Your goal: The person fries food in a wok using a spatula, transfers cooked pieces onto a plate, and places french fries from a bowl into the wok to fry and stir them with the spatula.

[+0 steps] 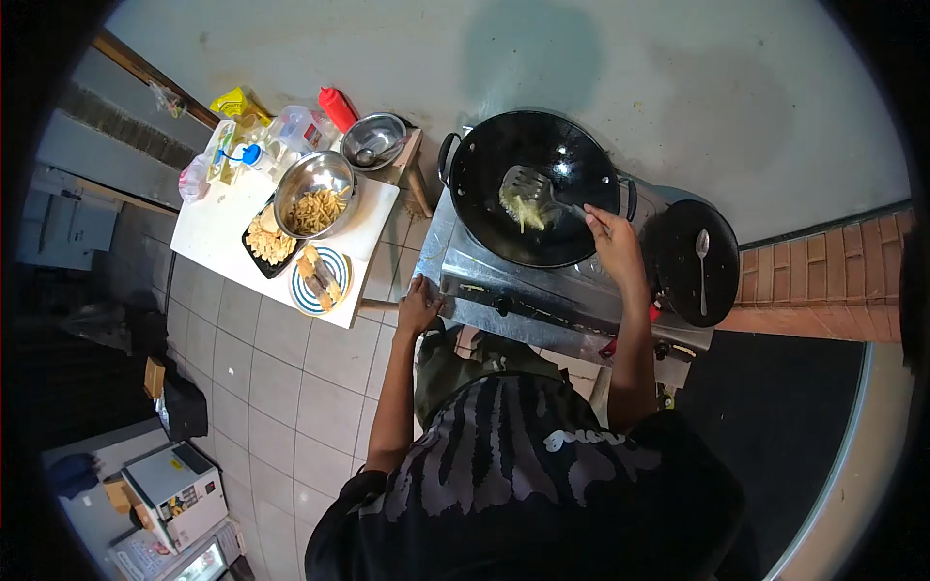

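My right hand (614, 242) is closed round the handle of a slotted metal spatula (530, 184). The spatula's head rests inside a large black wok (494, 140), over a small heap of pale yellow-green food (526, 210). The wok sits on a steel stove (475, 266). My left hand (418, 306) lies at the stove's front left edge, fingers on the metal, holding no object that shows. Right of the wok, a metal spoon (702, 271) lies on a round black pan or lid (678, 232).
On the white table (218, 237) at the left stand a steel bowl (315, 179) of fried strips, a black tray (262, 261) of food, a striped plate (334, 303) and bottles. A smaller metal bowl (374, 136) and a red bottle (337, 108) are behind. Bricks (823, 271) edge the right.
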`<state>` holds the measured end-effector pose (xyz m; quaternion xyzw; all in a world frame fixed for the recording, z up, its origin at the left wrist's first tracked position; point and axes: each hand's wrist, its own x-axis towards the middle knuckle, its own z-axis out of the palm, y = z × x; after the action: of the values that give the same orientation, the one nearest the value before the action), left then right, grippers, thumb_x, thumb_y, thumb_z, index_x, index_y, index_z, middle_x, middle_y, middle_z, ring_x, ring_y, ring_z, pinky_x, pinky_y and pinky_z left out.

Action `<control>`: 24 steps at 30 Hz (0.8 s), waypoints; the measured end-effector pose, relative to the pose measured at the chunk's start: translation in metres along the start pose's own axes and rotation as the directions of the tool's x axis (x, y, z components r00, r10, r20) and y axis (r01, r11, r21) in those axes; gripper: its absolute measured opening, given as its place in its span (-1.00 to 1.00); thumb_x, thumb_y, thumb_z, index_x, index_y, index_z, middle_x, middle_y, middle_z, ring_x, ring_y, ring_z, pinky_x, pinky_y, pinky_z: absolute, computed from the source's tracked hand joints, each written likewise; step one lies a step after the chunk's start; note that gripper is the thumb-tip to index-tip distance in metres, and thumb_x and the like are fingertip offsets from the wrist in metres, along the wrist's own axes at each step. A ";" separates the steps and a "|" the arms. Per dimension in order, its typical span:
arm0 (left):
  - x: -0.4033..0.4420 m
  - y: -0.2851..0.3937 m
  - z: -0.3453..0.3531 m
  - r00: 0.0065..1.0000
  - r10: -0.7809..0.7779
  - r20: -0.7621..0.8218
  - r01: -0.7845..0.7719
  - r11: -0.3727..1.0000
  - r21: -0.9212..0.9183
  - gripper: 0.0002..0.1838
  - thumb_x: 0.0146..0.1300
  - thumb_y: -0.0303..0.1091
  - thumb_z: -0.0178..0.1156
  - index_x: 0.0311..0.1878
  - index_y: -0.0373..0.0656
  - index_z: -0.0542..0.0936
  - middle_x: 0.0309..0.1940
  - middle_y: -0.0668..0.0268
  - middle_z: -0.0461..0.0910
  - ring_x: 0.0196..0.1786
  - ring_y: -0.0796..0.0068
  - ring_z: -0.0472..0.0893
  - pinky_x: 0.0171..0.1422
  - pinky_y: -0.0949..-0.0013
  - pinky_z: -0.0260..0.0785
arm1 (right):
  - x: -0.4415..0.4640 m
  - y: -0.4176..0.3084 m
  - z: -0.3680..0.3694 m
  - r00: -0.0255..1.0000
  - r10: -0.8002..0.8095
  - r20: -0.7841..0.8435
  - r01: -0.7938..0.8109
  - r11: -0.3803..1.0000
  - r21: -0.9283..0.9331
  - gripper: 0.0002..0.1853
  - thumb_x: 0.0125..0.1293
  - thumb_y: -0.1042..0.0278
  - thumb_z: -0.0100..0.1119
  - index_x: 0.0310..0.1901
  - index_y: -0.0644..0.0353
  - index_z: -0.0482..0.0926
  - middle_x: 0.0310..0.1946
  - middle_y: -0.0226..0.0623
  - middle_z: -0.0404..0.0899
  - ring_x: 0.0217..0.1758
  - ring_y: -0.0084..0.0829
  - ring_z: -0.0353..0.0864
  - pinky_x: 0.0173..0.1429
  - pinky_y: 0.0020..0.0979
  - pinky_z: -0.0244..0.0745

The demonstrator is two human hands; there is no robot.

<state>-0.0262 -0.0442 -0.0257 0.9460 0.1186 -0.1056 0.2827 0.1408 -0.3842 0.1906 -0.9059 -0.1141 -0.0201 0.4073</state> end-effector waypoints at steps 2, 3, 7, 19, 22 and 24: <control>0.000 0.001 -0.001 0.999 -0.029 0.013 0.030 0.999 -0.030 -0.20 0.18 -0.03 0.23 0.38 -0.33 0.25 0.43 -0.01 0.17 0.42 0.05 0.28 0.41 0.04 0.20 | -0.002 -0.003 -0.003 1.000 -0.026 0.007 0.025 0.997 0.070 -0.68 0.39 0.21 0.07 0.06 0.16 0.61 -0.15 0.09 0.62 -0.03 0.07 0.61 0.02 -0.24 0.50; 0.000 0.003 -0.002 1.000 -0.027 0.011 0.027 0.999 -0.029 -0.20 0.18 -0.03 0.23 0.38 -0.33 0.25 0.43 -0.01 0.17 0.42 0.05 0.28 0.41 0.04 0.20 | -0.002 -0.004 -0.006 0.997 -0.072 -0.035 0.074 0.996 0.048 -0.68 0.40 0.22 0.06 0.08 0.15 0.60 -0.17 0.09 0.62 -0.06 0.05 0.62 0.00 -0.22 0.50; 0.000 0.002 0.001 0.999 -0.045 0.005 0.045 0.999 -0.024 -0.19 0.16 -0.03 0.23 0.38 -0.31 0.25 0.45 0.04 0.15 0.45 0.11 0.23 0.40 -0.06 0.16 | -0.003 -0.023 -0.027 0.996 0.040 -0.083 -0.052 0.989 -0.141 -0.66 0.41 0.20 0.02 0.11 0.12 0.58 -0.24 0.09 0.63 -0.15 0.02 0.65 -0.06 -0.16 0.52; -0.005 0.014 -0.008 0.985 -0.106 -0.138 0.059 0.949 -0.309 -0.48 0.25 -0.17 0.16 0.20 -0.27 0.49 0.22 0.04 0.45 0.25 0.19 0.48 0.22 0.14 0.34 | -0.016 -0.005 -0.014 0.999 0.028 -0.035 -0.033 0.988 -0.153 -0.65 0.44 0.19 -0.03 0.07 0.19 0.59 -0.14 0.08 0.62 -0.10 0.05 0.63 -0.01 -0.13 0.51; -0.019 0.052 -0.031 0.903 -0.217 -0.371 -0.034 0.824 -0.565 -0.72 0.31 -0.33 0.11 -0.01 -0.25 0.63 -0.11 0.12 0.64 -0.09 0.35 0.61 -0.02 0.33 0.42 | -0.019 0.008 -0.008 1.000 -0.004 -0.028 0.003 1.000 -0.020 -0.63 0.46 0.17 -0.05 0.07 0.25 0.59 -0.11 0.09 0.63 -0.05 0.01 0.64 0.04 -0.20 0.49; -0.030 0.077 -0.049 0.770 -0.327 -0.548 -0.130 0.761 -0.636 -0.82 0.34 -0.48 0.08 -0.11 -0.27 0.65 -0.36 0.32 0.60 -0.39 0.64 0.45 -0.26 0.49 0.32 | -0.021 0.005 -0.011 0.999 0.021 -0.031 -0.020 0.999 0.036 -0.62 0.46 0.16 -0.05 0.08 0.25 0.58 -0.09 0.08 0.62 -0.02 -0.01 0.64 0.06 -0.23 0.48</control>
<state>-0.0258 -0.0844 0.0616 0.7614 0.2876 0.2486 0.5251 0.1217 -0.3992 0.1913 -0.8992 -0.0988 -0.0279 0.4253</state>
